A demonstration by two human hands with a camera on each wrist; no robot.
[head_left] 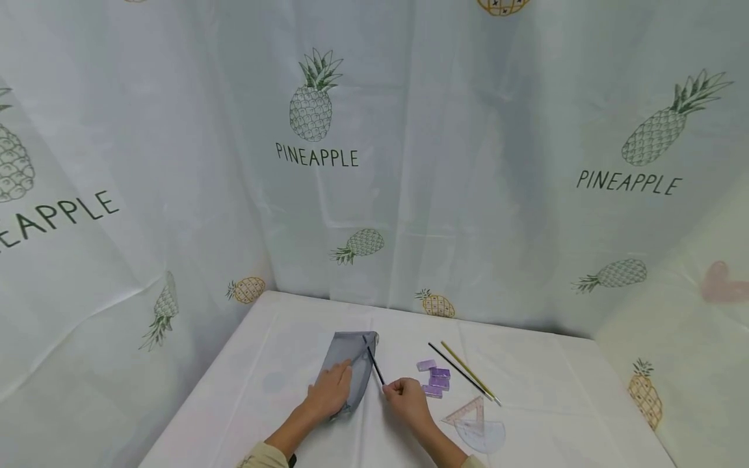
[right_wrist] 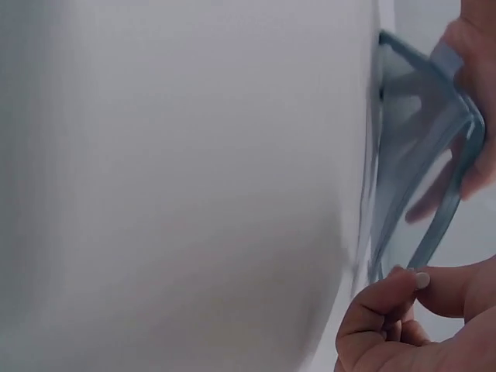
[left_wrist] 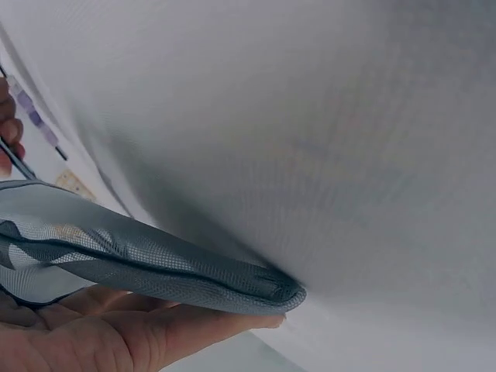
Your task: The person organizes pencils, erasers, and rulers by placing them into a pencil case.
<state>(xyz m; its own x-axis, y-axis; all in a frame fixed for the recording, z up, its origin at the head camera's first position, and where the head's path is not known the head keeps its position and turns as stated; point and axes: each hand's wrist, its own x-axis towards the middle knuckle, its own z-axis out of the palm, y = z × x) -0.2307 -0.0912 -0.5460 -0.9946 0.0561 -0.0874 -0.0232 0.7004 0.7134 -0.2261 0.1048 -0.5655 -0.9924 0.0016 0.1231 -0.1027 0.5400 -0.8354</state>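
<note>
Nearest the head camera, 2 beige sleeves [head_left: 263, 457] are seen at the lower edge of the frame, with a dark band [head_left: 292, 460] visible beside the left cuff. A gray mesh pouch [head_left: 344, 348] is positioned at lower center of the frame, on a white-covered table [head_left: 544, 390]. The pouch is held by the left hand [head_left: 329, 392], laid over its upper face; in the right wrist view, its rim is raised, and a digit is seen behind the mesh. A slender black rod [head_left: 376, 366] is pinched near its lower end between the thumb and fingers of the right hand [head_left: 407, 398]. The rod's upper end is overlapped with the pouch; whether it is inside cannot be told.

Right of the right hand, purple blocks [head_left: 439, 383] are grouped. Farther right, a second black rod [head_left: 460, 371] and a yellow rod [head_left: 469, 371] are laid nearly parallel. Below these, a clear protractor [head_left: 486, 442] is overlapped with a set square [head_left: 462, 409]. The background is formed by a pineapple-printed curtain [head_left: 374, 195].
</note>
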